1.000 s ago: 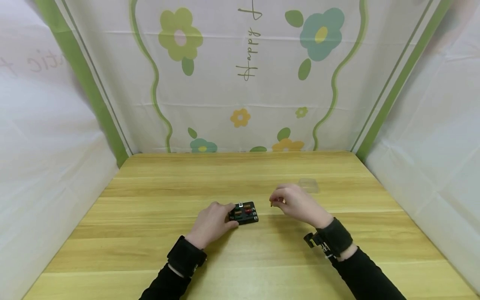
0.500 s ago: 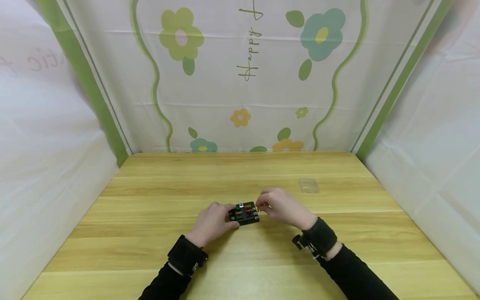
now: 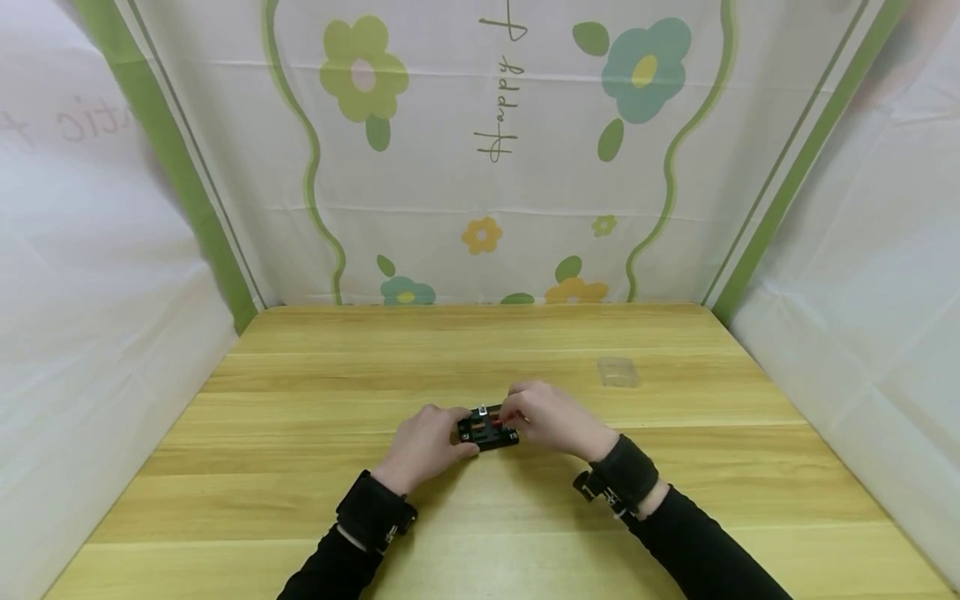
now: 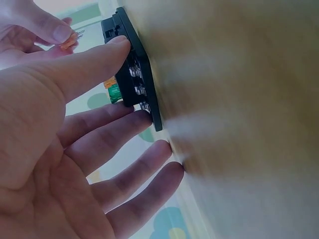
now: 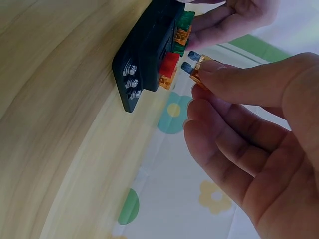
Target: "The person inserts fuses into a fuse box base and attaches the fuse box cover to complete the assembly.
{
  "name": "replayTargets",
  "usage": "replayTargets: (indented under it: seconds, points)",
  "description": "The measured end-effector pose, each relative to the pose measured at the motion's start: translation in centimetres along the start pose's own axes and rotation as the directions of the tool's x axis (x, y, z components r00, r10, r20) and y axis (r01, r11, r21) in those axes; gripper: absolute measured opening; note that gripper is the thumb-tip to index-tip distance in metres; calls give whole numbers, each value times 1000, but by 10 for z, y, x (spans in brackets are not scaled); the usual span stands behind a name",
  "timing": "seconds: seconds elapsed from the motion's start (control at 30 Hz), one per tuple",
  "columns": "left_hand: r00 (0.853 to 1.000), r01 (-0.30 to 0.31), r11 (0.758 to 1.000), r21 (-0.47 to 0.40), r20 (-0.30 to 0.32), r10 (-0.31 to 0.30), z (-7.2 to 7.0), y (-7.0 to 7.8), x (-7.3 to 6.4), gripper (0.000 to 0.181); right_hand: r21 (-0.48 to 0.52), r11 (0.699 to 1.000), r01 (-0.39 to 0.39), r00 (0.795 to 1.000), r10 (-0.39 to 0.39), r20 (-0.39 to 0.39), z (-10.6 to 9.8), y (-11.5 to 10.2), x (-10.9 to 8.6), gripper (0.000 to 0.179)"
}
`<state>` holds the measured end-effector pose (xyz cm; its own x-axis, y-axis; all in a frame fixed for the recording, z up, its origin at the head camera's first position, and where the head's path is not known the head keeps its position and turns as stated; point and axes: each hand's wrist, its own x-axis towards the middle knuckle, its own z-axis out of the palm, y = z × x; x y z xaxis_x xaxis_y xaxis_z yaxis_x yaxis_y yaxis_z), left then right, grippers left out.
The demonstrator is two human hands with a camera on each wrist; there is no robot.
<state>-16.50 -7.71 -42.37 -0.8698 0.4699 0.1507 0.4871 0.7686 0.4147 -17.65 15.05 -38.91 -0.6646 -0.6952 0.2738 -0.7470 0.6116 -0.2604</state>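
Observation:
A black fuse block (image 3: pixel 491 439) sits on the wooden table, small screw terminals (image 5: pixel 130 82) along its edge. My left hand (image 3: pixel 420 446) grips its left end between thumb and fingers. Plugged into it are a red blade fuse (image 5: pixel 169 64), green ones (image 5: pixel 187 20) and orange ones (image 5: pixel 167 81). Above the block, my right hand (image 3: pixel 558 419) pinches an orange blade fuse (image 5: pixel 196 76) between thumb and forefinger. Its two metal prongs point toward the block, with a small gap showing in the right wrist view. In the head view the fingers hide this fuse.
A clear plastic cover (image 3: pixel 617 372) lies on the table (image 3: pixel 337 358) behind my right hand. A white cloth with printed flowers (image 3: pixel 480 183) hangs at the table's back edge, and plain white cloth stands at both sides.
My right hand has moved left with the orange blade fuse, from beside the fuse block to over its right part. The left hand and the block have stayed in place.

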Motion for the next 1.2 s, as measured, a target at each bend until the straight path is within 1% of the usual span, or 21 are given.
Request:
replayTargets:
  seconds: [0.47, 1.2]
  points:
    - [1000, 8, 1000, -4, 9, -8, 0, 0, 0, 48, -7, 1000, 12, 1000, -12, 18, 2, -3, 4, 15]
    - [1000, 4, 1000, 15, -3, -4, 1, 0, -1, 47, -24, 1000, 21, 997, -19, 70, 6, -4, 9, 11]
